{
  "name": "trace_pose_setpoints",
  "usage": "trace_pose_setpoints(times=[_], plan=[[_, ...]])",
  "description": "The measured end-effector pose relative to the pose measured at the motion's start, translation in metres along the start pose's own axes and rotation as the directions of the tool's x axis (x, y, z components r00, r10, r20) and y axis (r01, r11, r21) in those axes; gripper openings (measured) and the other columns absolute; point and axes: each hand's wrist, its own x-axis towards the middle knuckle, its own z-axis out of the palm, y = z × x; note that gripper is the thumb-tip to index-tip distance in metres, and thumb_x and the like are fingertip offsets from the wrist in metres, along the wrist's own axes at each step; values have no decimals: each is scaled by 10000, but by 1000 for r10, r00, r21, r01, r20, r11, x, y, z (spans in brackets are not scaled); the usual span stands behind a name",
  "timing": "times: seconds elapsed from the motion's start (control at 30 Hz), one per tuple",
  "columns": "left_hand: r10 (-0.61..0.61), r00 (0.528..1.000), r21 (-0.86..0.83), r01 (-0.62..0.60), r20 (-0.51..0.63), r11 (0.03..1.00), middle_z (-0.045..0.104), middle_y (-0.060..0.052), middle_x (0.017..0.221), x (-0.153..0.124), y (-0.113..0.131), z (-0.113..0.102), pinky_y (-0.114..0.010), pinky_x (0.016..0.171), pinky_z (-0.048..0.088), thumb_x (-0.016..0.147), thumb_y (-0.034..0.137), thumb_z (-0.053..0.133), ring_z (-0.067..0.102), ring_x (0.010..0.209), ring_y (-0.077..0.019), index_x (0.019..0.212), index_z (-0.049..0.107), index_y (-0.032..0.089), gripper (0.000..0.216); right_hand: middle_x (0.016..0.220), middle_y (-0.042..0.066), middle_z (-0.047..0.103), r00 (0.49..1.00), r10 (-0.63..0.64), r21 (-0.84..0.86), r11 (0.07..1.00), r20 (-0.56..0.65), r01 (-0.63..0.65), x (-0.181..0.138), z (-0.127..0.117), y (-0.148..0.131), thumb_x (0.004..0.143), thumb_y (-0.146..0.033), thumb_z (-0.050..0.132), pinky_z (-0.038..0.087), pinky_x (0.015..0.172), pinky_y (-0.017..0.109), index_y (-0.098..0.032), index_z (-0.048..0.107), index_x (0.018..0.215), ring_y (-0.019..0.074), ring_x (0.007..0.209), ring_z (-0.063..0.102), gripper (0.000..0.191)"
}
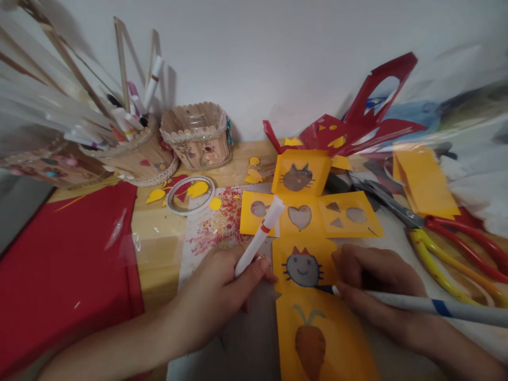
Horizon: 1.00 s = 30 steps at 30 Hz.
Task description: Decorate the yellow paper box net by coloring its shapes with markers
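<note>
A cross-shaped orange paper cut-out (349,211) lies flat on the desk, with windows shaped like a cat, a heart, triangles, a face and a carrot (310,344). My left hand (222,291) is closed round a white marker with a red band (260,235), pointing up and away, and rests by the paper's left edge. My right hand (377,283) grips a white pen with a blue band (432,306); its dark tip touches the lower right of the drawn face (302,269).
Red paper sheet (67,264) at left. Two popsicle-stick holders (196,135) with markers and sticks stand at the back. A tape ring (190,194), paper scraps, a red cut-out (357,127), an orange sheet (424,182) and red- and yellow-handled scissors (448,241) lie around.
</note>
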Motion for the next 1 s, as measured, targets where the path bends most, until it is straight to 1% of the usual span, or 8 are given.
trace_pose_setpoints(times=[0.27,0.57,0.63,0.7,0.77,0.83,0.9,1.0], plan=[[3,1000,1,-3,-11,1000,501,35,505,2,-2,1,-192,461,359,874,439,376,506,474,-100,817,662,187,386,512,-75,315,998,-55,19,998,-35,55,-2,-5,9,780,-172,469,220,410,242,-227,283,598,100,456,277,266],[4,999,-32,-6,-45,999,501,28,481,2,-4,3,-189,444,342,864,422,395,495,451,-98,808,672,160,385,522,-68,330,998,-60,81,995,-23,61,-2,-4,9,729,-136,506,221,424,248,-218,308,577,101,473,299,263],[35,998,-49,-37,-50,998,506,25,475,2,-4,3,-187,442,342,868,411,396,496,441,-94,799,667,148,384,526,-66,349,996,-37,166,985,-82,50,-1,-4,9,723,-136,538,221,429,248,-214,330,571,100,479,307,270],[93,995,-74,-95,-41,993,521,19,479,3,-4,2,-187,443,347,870,407,398,500,435,-92,786,655,135,383,533,-65,367,965,1,340,936,-261,91,1,-5,7,729,-156,559,236,445,249,-216,366,580,104,496,321,251],[144,989,-133,-145,-16,980,565,3,518,4,-5,1,-192,433,355,859,428,418,509,423,-94,785,626,126,373,520,-66,365,883,73,482,858,-463,181,4,-8,4,727,-182,577,243,459,251,-219,403,585,107,501,320,228],[166,986,-223,-164,-10,961,626,-26,603,5,-5,-3,-200,402,354,822,472,471,511,392,-96,805,576,128,361,492,-71,347,798,137,508,830,-587,231,7,-13,1,716,-203,615,217,446,250,-219,431,574,101,474,290,233],[178,980,-259,-194,-86,946,622,-22,578,5,-2,-8,-188,365,304,797,501,506,450,348,-76,823,558,127,379,483,-75,348,742,158,476,847,-652,238,9,-19,-2,703,-216,662,195,432,248,-222,461,586,95,455,275,233],[207,942,-235,-271,-265,933,527,37,500,-2,10,-15,-167,352,189,762,485,579,316,350,-36,825,578,121,369,508,-65,411,752,119,450,857,-648,252,6,-27,-6,686,-253,701,225,431,240,-229,526,654,100,468,329,180]])
